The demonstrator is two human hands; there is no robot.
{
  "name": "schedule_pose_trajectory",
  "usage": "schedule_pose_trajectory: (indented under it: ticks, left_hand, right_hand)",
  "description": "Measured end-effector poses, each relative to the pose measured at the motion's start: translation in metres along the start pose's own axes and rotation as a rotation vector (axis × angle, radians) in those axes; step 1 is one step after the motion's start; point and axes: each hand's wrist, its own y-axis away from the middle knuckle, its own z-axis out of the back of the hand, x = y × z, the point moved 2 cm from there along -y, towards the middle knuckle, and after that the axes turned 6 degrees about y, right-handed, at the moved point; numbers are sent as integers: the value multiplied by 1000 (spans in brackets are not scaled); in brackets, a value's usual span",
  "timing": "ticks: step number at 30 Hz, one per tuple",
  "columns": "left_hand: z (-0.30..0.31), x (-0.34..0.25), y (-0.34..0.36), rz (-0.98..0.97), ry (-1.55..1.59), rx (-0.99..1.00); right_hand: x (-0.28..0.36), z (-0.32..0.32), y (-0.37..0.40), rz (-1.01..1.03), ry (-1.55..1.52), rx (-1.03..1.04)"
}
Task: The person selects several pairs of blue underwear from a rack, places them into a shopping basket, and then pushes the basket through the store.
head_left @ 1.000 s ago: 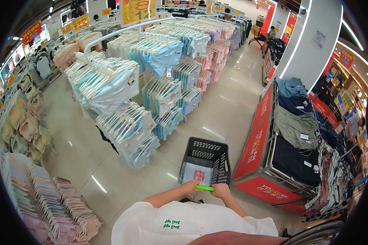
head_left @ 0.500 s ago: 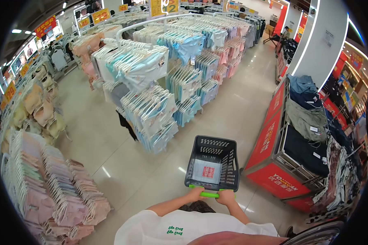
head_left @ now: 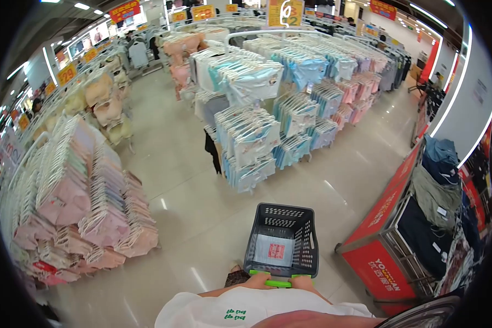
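Both my hands hold the bright green handle (head_left: 279, 284) of a dark grey shopping basket cart (head_left: 309, 249) in front of me. My left hand (head_left: 257, 281) wraps round the handle's left end, and my right hand (head_left: 302, 282) grips its right end. The basket has perforated sides. Its pale bottom, printed with a red square mark (head_left: 276, 251), shows with no goods on it. The undersides of my fingers are hidden.
Ahead stands a rack of hung light-blue and white underwear (head_left: 251, 131). More racks of pink underwear (head_left: 65, 191) and bras (head_left: 101, 104) line the left. A red-sided bin (head_left: 374, 273) piled with trousers (head_left: 426, 224) is close on the right. Pale tiled floor (head_left: 191, 218) runs between them.
The view has turned left and tilted up, so the racks sit further right and the cart lower in view. Both hands stay on the handle. A foot now shows left of the cart.
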Motion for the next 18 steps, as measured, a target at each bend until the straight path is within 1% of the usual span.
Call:
schedule_pose_trajectory:
  ticks: [4, 6, 7, 8, 10, 11, 12, 14, 16, 18]
  left_hand:
    - [-26, 20, 11, 39, 102, -71]
    - [-24, 16, 13, 53, 8, -35]
    - [-24, 24, 11, 7, 0, -25]
    - [-21, 18, 13, 9, 4, -27]
    - [-5, 7, 14, 75, 24, 19]
    - [-6, 16, 10, 114, 30, 72]
    - [0, 14, 9, 108, 19, 69]
    - [12, 8, 8, 200, 55, 166]
    - [17, 12, 5, 158, 46, 123]
    - [22, 20, 1, 193, 113, 114]
  right_hand:
    - [-5, -20, 1, 86, 54, -46]
    - [2, 0, 1, 166, 67, -98]
    - [5, 9, 2, 152, 75, -66]
    - [6, 15, 0, 155, 76, -62]
    - [8, 24, -8, 236, 94, -89]
    - [8, 29, -13, 263, 92, -111]
    - [7, 32, -19, 260, 95, -122]
    - [5, 37, -31, 327, 141, -115]
    - [4, 45, -44, 352, 155, -99]
    - [5, 51, -60, 382, 167, -79]
